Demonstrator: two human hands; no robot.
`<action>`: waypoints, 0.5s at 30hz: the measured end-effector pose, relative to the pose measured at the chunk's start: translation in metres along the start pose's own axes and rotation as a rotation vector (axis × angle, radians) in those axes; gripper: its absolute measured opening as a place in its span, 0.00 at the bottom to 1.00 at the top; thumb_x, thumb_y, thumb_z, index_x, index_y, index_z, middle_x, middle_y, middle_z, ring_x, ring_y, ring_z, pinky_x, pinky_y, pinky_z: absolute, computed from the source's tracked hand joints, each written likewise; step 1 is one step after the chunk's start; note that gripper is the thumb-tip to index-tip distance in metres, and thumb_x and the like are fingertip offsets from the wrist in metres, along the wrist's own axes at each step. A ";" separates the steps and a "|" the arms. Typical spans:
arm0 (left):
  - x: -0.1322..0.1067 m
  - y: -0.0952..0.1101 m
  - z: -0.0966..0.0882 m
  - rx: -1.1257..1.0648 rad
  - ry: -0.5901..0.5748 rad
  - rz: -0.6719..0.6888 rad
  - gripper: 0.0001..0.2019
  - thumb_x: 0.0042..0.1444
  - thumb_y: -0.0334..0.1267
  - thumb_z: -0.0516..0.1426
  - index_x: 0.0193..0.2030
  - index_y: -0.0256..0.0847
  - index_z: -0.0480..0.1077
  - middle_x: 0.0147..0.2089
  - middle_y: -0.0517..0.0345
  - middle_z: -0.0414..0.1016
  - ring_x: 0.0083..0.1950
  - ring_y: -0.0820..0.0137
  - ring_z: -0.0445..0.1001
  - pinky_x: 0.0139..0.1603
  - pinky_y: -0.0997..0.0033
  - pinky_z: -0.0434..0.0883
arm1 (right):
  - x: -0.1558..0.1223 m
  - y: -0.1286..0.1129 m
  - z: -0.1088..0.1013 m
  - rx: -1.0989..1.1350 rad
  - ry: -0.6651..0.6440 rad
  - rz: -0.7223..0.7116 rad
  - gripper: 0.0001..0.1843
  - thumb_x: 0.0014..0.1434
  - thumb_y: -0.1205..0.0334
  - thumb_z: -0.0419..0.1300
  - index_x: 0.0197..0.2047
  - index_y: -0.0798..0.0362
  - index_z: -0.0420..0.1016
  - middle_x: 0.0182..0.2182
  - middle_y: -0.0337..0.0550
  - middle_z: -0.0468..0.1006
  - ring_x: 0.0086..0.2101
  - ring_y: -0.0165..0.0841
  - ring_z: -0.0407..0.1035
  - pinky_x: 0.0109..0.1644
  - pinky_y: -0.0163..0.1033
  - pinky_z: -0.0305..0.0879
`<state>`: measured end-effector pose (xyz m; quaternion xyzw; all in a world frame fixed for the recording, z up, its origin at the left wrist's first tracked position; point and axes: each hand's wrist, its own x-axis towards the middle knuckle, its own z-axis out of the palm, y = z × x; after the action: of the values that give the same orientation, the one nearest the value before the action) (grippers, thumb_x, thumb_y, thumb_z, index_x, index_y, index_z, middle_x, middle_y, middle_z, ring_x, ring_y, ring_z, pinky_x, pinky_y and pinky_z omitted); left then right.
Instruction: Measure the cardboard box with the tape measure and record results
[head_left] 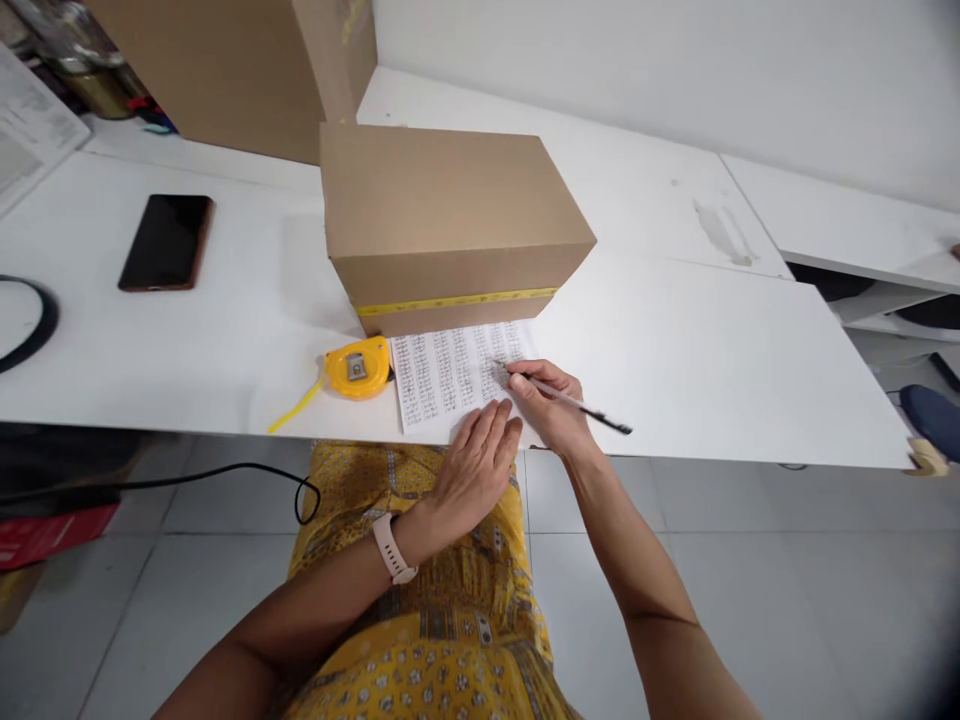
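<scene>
My right hand (551, 405) is closed round a pen (577, 405), its tip resting on a sheet of paper (450, 375) filled with rows of handwriting. My left hand (476, 465) lies flat with fingers stretched out on the sheet's near edge at the table's front. A pale watch sits on that wrist. Just beyond the sheet stands a closed cardboard box (442, 215). A yellow tape measure (358, 368) lies left of the sheet, its yellow blade stretched along the box's lower front face.
A black phone (166, 242) lies on the white table (712, 360) at the left. A larger cardboard box (240, 70) stands behind. A black cable (225, 475) hangs below the table edge. A second white desk (847, 225) adjoins at the right.
</scene>
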<state>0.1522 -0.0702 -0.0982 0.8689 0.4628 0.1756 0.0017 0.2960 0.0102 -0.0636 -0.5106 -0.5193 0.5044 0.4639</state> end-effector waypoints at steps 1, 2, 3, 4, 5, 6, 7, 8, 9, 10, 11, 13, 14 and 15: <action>0.001 0.000 0.001 0.010 0.005 -0.003 0.23 0.68 0.35 0.54 0.67 0.28 0.64 0.73 0.33 0.61 0.73 0.51 0.63 0.71 0.48 0.63 | 0.002 0.004 0.000 -0.026 0.031 -0.028 0.19 0.53 0.44 0.70 0.33 0.51 0.75 0.25 0.35 0.74 0.27 0.28 0.67 0.33 0.36 0.66; 0.003 0.000 0.002 0.019 0.018 -0.001 0.21 0.68 0.35 0.54 0.66 0.29 0.65 0.72 0.33 0.62 0.72 0.51 0.64 0.69 0.49 0.64 | 0.004 0.006 0.000 -0.048 0.053 -0.057 0.19 0.56 0.45 0.69 0.30 0.51 0.72 0.23 0.33 0.70 0.25 0.26 0.63 0.30 0.35 0.62; 0.004 -0.001 0.004 0.025 0.038 0.000 0.20 0.68 0.35 0.54 0.64 0.29 0.67 0.71 0.34 0.64 0.70 0.52 0.66 0.68 0.50 0.66 | 0.006 0.009 0.000 -0.065 0.064 -0.081 0.19 0.58 0.46 0.67 0.30 0.51 0.70 0.22 0.32 0.68 0.24 0.25 0.60 0.29 0.33 0.60; 0.005 -0.001 0.005 0.027 0.060 0.000 0.18 0.69 0.35 0.54 0.63 0.30 0.68 0.70 0.35 0.66 0.69 0.53 0.68 0.67 0.51 0.67 | 0.006 0.010 -0.001 -0.076 0.061 -0.093 0.18 0.59 0.47 0.66 0.31 0.51 0.69 0.23 0.31 0.67 0.24 0.24 0.59 0.28 0.33 0.58; 0.006 -0.001 0.006 0.025 0.076 -0.002 0.17 0.69 0.35 0.54 0.62 0.31 0.69 0.69 0.36 0.68 0.68 0.54 0.69 0.66 0.52 0.68 | 0.007 0.011 -0.002 -0.087 0.048 -0.092 0.16 0.59 0.48 0.66 0.33 0.51 0.69 0.24 0.31 0.68 0.24 0.24 0.59 0.28 0.33 0.58; 0.007 -0.002 0.007 0.021 0.086 -0.005 0.17 0.69 0.35 0.54 0.61 0.32 0.70 0.68 0.37 0.69 0.68 0.55 0.70 0.66 0.53 0.68 | 0.007 0.011 -0.002 -0.095 0.032 -0.082 0.16 0.58 0.49 0.67 0.35 0.51 0.69 0.25 0.32 0.70 0.24 0.24 0.60 0.28 0.33 0.58; 0.007 -0.002 0.008 0.015 0.090 -0.010 0.17 0.69 0.35 0.54 0.62 0.33 0.70 0.68 0.38 0.70 0.68 0.55 0.70 0.66 0.54 0.68 | 0.007 0.011 -0.003 -0.102 0.023 -0.067 0.16 0.57 0.49 0.67 0.36 0.51 0.69 0.26 0.32 0.71 0.24 0.25 0.61 0.28 0.33 0.59; 0.007 -0.002 0.008 0.011 0.091 -0.013 0.17 0.69 0.34 0.54 0.62 0.33 0.70 0.68 0.38 0.70 0.68 0.56 0.70 0.66 0.54 0.68 | 0.007 0.011 -0.004 -0.113 0.024 -0.053 0.16 0.56 0.49 0.68 0.36 0.51 0.69 0.26 0.33 0.72 0.24 0.25 0.62 0.28 0.34 0.59; 0.006 -0.003 0.009 0.010 0.089 -0.012 0.17 0.69 0.34 0.54 0.63 0.34 0.70 0.67 0.39 0.70 0.68 0.56 0.69 0.67 0.55 0.68 | 0.007 0.011 -0.005 -0.134 0.040 -0.044 0.16 0.56 0.50 0.68 0.34 0.51 0.68 0.25 0.33 0.72 0.24 0.25 0.61 0.27 0.34 0.59; 0.006 -0.003 0.010 0.008 0.088 -0.009 0.17 0.69 0.34 0.54 0.63 0.34 0.69 0.67 0.39 0.70 0.68 0.56 0.69 0.67 0.55 0.68 | 0.007 0.011 -0.006 -0.167 0.062 -0.043 0.17 0.56 0.50 0.68 0.31 0.51 0.67 0.23 0.32 0.71 0.23 0.25 0.60 0.27 0.34 0.58; 0.005 -0.003 0.010 0.005 0.088 -0.008 0.18 0.69 0.34 0.54 0.63 0.34 0.69 0.67 0.39 0.71 0.68 0.57 0.69 0.67 0.55 0.67 | 0.007 0.010 -0.006 -0.207 0.089 -0.052 0.17 0.56 0.51 0.68 0.28 0.51 0.66 0.21 0.31 0.68 0.22 0.25 0.58 0.26 0.34 0.56; 0.003 -0.003 0.012 -0.009 0.075 -0.012 0.18 0.69 0.34 0.54 0.64 0.34 0.68 0.68 0.39 0.70 0.69 0.57 0.68 0.68 0.55 0.67 | 0.006 0.010 -0.007 -0.285 0.118 -0.081 0.19 0.56 0.54 0.67 0.24 0.50 0.62 0.18 0.30 0.63 0.21 0.24 0.54 0.24 0.33 0.53; 0.003 -0.003 0.012 -0.018 0.067 -0.018 0.19 0.69 0.34 0.54 0.65 0.34 0.68 0.69 0.39 0.69 0.70 0.57 0.68 0.69 0.55 0.66 | 0.006 0.010 -0.006 -0.308 0.119 -0.094 0.18 0.56 0.56 0.66 0.23 0.50 0.61 0.17 0.29 0.62 0.21 0.24 0.54 0.24 0.33 0.52; 0.002 -0.003 0.013 -0.027 0.059 -0.023 0.19 0.69 0.34 0.55 0.66 0.35 0.67 0.69 0.39 0.68 0.70 0.57 0.67 0.69 0.54 0.66 | 0.006 0.010 -0.006 -0.315 0.112 -0.100 0.17 0.55 0.57 0.66 0.23 0.50 0.62 0.17 0.29 0.62 0.21 0.24 0.54 0.24 0.33 0.52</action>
<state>0.1550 -0.0646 -0.1101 0.8579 0.4701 0.2074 0.0016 0.3024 0.0160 -0.0731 -0.5779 -0.5901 0.3636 0.4308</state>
